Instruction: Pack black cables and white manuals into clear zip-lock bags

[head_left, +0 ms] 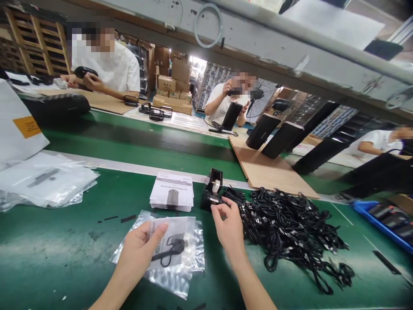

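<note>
My left hand (138, 247) holds a clear plastic bag (172, 245) with a booklet and a coiled black cable inside, thumb on top, just above several more flat bags on the green mat. My right hand (227, 224) reaches to the black tape dispenser (211, 189), thumb and forefinger pinched at its front edge; what they pinch is too small to make out. A stack of white user manuals (172, 191) lies just left of the dispenser. A big heap of coiled black cables (290, 228) lies right of my right hand.
Loose plastic bags (45, 178) lie at the left. A wooden board (267, 168) with black speakers (280, 137) sits beyond the cables. A blue tray (383, 219) is at the right edge. Three other people work across the green conveyor (135, 146).
</note>
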The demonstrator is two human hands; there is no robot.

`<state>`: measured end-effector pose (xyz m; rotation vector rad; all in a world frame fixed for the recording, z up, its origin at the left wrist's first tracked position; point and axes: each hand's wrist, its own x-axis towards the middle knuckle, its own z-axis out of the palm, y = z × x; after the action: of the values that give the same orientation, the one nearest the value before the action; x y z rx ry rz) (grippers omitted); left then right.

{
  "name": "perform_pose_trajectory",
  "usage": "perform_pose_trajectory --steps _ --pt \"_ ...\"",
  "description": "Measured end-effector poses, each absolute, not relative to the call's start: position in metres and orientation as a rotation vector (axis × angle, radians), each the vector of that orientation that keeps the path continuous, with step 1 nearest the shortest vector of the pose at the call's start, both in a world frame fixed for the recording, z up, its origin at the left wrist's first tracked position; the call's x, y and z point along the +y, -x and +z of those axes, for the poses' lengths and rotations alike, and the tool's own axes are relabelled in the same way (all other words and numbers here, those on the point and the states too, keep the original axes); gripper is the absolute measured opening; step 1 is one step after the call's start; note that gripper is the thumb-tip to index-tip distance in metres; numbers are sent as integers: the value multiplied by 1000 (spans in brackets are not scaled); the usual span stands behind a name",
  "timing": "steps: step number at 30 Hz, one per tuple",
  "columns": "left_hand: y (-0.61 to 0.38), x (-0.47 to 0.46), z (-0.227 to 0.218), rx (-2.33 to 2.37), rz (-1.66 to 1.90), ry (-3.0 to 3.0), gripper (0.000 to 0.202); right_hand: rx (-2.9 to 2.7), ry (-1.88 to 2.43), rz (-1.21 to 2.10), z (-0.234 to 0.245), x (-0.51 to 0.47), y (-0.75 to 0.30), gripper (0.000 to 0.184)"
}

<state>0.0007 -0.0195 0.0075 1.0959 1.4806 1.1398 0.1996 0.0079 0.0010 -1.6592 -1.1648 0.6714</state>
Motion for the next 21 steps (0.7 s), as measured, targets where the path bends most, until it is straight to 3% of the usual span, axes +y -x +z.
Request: perform_pose_trajectory --steps 4,7,10,13,15,17,21 --pt "1 -16 1 1445 1119 -1163 30 -1444 1864 213 -7 1 -203 23" --pt "4 -16 -3 1482 1111 -1217 29 -1519 1891 205 -9 -8 -206 22" --pt "3 -16 -2 1509 1111 -1238 28 -1498 1741 475 3 -24 -199 24" --pt "-2 -17 -1 1454 1131 -1197 25 -1363 1465 1076 17 -42 -178 16" --pt "-6 -17 -1 1426 1149 -1178 25 -1240 1312 1337 21 -49 -160 43" --pt "-9 -19 1 1412 1167 -1179 25 -1140 1213 1405 19 -52 -144 67" --pt "-10 -25 10 1429 1196 -1181 22 -1041 1177 1334 10 -46 -125 59"
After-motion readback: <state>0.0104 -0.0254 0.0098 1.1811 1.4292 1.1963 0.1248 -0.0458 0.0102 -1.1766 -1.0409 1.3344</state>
